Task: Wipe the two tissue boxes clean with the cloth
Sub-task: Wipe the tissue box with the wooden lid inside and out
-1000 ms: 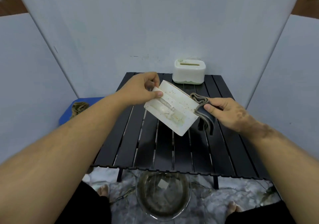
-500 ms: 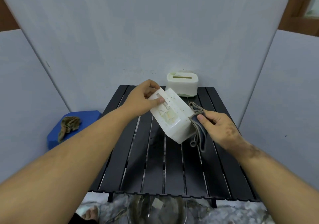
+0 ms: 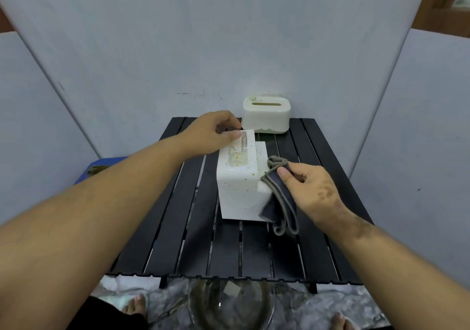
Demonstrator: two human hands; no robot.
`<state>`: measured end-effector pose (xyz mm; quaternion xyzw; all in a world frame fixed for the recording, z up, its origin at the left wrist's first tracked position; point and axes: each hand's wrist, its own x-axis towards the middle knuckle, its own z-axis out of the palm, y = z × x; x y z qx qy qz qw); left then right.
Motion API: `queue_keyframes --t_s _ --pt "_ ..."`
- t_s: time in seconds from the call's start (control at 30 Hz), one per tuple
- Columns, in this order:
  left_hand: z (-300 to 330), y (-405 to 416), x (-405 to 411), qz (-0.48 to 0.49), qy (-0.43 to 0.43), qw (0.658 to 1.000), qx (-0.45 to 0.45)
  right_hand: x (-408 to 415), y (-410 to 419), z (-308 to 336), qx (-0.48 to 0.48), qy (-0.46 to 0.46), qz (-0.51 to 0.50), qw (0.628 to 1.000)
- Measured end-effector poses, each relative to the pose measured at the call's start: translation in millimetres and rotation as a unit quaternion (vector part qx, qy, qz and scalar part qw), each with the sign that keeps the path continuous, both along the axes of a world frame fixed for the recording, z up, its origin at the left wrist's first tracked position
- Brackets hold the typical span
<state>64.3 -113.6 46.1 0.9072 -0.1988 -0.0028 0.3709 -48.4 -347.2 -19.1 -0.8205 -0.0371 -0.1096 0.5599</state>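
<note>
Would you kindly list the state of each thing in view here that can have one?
Speckled tissue box: stands on the table, stained on top, held.
Rounded tissue box: at the table's far edge, untouched, smudged.
Cloth: bunched, against the speckled box's right side.
Left hand: grip on the speckled box's far top edge.
Right hand: pinches the cloth.
Glass bowl: on the floor, holds murky water.

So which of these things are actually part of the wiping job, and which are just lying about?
Part of the job:
speckled tissue box, held by the left hand
grey cloth, held by the right hand
green-based tissue box

Lying about:
glass bowl on the floor
blue stool with a rag
</note>
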Motion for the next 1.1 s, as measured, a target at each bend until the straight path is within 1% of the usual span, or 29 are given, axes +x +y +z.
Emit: queue_keyframes --t_s 0.07,0.13,0.2,0.27,0.3,0.43,0.57,0.7,0.77,0.8,0.9,0.93,1.0,1.1 --pt "-6.3 11.5 -22.9 0.024 -0.061 0.997 -0.027 1.7 -6.8 6.6 0.010 -0.001 -0.012 1.000" --pt "-17.2 23.1 -47.2 0.004 -0.092 0.995 -0.045 4.2 -9.7 11.4 0.015 -0.007 -0.020 1.000" --pt "-30.4 31.1 -63.1 -0.030 -0.115 0.993 -0.020 5.9 -5.5 12.2 0.013 -0.018 -0.024 0.999" --pt "-40.9 32.9 -68.9 -0.046 -0.137 0.989 0.017 6.9 4.5 7.7 0.018 -0.009 0.000 1.000" --pt "-44.0 32.5 -69.2 -0.045 -0.142 0.989 0.015 7.3 9.5 2.8 0.016 -0.003 0.015 1.000" --pt "-49.8 31.3 -70.0 -0.028 -0.146 0.989 -0.015 7.3 14.6 -10.5 0.007 0.004 0.060 0.998" --pt "-51.6 31.0 -71.6 -0.017 -0.142 0.990 -0.015 -3.4 8.5 -11.1 -0.023 -0.015 0.104 0.994" --pt "-58.2 33.8 -65.1 -0.034 -0.116 0.991 -0.049 -9.5 10.4 -18.8 -0.135 -0.075 0.118 0.981" --pt "-62.0 34.4 -64.4 -0.046 -0.115 0.990 -0.070 -0.4 13.0 -14.0 -0.181 -0.073 0.093 0.976" --pt "-63.2 34.1 -64.6 -0.047 -0.115 0.989 -0.080 5.8 15.1 -11.0 -0.187 -0.063 0.077 0.977" --pt "-64.9 31.2 -65.9 -0.041 -0.133 0.986 -0.088 13.7 20.2 -5.7 -0.138 -0.036 0.054 0.988" --pt "-65.2 30.5 -66.0 -0.038 -0.145 0.985 -0.083 10.1 19.3 -6.5 -0.137 -0.045 0.064 0.987" --pt "-66.1 29.7 -64.9 -0.037 -0.156 0.984 -0.077 -1.2 12.4 -10.0 -0.166 -0.074 0.106 0.978" --pt "-65.4 30.5 -64.5 -0.043 -0.131 0.986 -0.089 -4.5 -3.4 -5.4 -0.172 -0.069 0.149 0.971"
